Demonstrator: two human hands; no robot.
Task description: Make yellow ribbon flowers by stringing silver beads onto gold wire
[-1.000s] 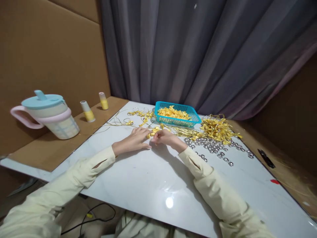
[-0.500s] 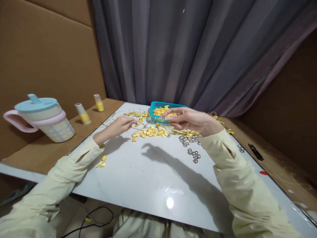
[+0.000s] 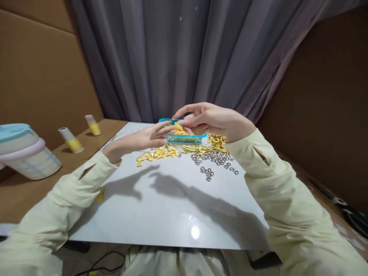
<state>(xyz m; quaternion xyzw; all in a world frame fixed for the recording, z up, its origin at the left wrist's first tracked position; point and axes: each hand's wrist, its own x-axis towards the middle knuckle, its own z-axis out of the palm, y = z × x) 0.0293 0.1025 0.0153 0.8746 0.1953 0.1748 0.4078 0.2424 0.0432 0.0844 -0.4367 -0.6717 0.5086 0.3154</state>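
My left hand (image 3: 143, 138) is raised over the table, its fingers stretched out and slightly apart, holding nothing I can see. Just right of it, my right hand (image 3: 211, 119) hovers higher, thumb and fingers bent toward each other near my left fingertips; whether something small sits between them cannot be made out. Behind both hands stands a blue basket (image 3: 188, 138) holding yellow ribbon pieces (image 3: 178, 127), partly hidden. Yellow bows (image 3: 161, 153) lie in front of it, beside gold wire stems (image 3: 191, 148). Small silver pieces (image 3: 220, 158) are scattered nearer my right wrist.
On the left stand a lidded cup (image 3: 34, 161) and two yellow-and-white spools (image 3: 71, 141) (image 3: 93, 125). A yellow bow (image 3: 99, 194) lies beside my left sleeve. Black-handled scissors (image 3: 352, 214) rest at the right. A grey curtain (image 3: 172, 57) hangs behind.
The view has shifted to the right. My left hand has moved up toward my right hand, and its fingers have opened out. My right hand remains raised with its fingers bent.
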